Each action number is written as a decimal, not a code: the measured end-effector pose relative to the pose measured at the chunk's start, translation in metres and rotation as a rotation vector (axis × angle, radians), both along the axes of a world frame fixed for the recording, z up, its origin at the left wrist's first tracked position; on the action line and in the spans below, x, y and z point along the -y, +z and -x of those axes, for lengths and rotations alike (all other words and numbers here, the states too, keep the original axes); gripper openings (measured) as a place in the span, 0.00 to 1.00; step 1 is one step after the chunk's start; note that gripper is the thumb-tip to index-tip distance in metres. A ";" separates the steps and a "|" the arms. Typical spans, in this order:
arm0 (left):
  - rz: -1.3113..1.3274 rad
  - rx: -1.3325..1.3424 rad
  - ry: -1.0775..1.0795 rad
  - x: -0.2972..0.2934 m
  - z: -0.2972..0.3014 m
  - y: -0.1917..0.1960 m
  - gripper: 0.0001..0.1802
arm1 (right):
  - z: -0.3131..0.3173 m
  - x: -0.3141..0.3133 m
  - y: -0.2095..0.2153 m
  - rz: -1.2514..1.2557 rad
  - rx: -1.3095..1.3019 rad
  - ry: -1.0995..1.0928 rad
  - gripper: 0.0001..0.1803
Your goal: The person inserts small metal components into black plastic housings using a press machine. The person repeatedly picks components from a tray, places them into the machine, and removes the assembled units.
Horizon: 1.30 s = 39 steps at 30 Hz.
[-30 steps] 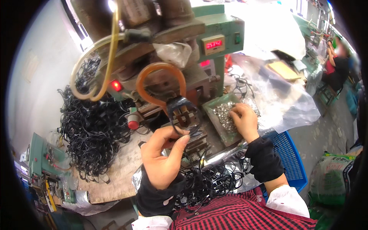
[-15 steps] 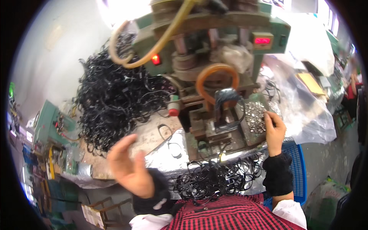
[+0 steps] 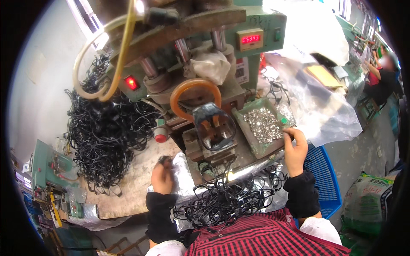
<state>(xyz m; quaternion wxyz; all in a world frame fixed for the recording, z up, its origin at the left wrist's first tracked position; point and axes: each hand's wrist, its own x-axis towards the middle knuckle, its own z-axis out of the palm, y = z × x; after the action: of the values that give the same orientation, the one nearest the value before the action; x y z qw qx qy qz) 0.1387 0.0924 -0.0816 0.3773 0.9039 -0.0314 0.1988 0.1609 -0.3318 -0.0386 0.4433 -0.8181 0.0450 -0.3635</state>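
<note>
A green metal press machine (image 3: 200, 55) fills the back of the desk (image 3: 128, 192), with a red lamp (image 3: 131, 82) on its left face and a small cream box with a red digit display (image 3: 250, 39) at its upper right. An orange ring-shaped hose (image 3: 190, 87) hangs over the dark fixture (image 3: 213, 128) at its middle. Along the desk's left edge lies a big heap of black wire loops (image 3: 102, 132); a smaller bundle of black loops (image 3: 222, 202) spills over the front edge onto the red checked shirt. The left hand (image 3: 162, 177) rests on silvery foil (image 3: 183, 179) near the front edge, fingers curled around something dark, though I cannot tell what. The right hand (image 3: 294, 149) pinches at the near corner of the green tray of small silver metal pieces (image 3: 262, 126), right of the fixture. A clear plastic bag (image 3: 324, 111) crowds the right edge, above a blue plastic basket (image 3: 320, 170). Bare wood shows only at the front left corner.
</note>
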 end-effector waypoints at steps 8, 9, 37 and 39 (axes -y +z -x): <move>0.548 0.236 -0.087 0.031 -0.032 0.067 0.07 | -0.014 -0.073 0.086 -0.130 0.065 0.522 0.09; 0.487 0.244 -0.045 0.035 -0.034 0.072 0.06 | -0.026 -0.085 0.087 -0.133 0.098 0.534 0.09; 0.516 0.176 -0.358 0.145 0.002 0.179 0.10 | -0.059 -0.041 0.009 0.528 -0.156 0.034 0.13; 0.548 0.165 -0.409 0.144 0.003 0.177 0.10 | -0.060 -0.034 -0.002 0.507 -0.079 0.059 0.11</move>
<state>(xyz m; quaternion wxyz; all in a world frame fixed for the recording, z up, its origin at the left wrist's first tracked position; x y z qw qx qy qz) 0.1354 -0.0511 0.0959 0.6341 0.7251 -0.1875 0.1924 0.2212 -0.2979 -0.0409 0.2324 -0.9176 -0.0543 -0.3179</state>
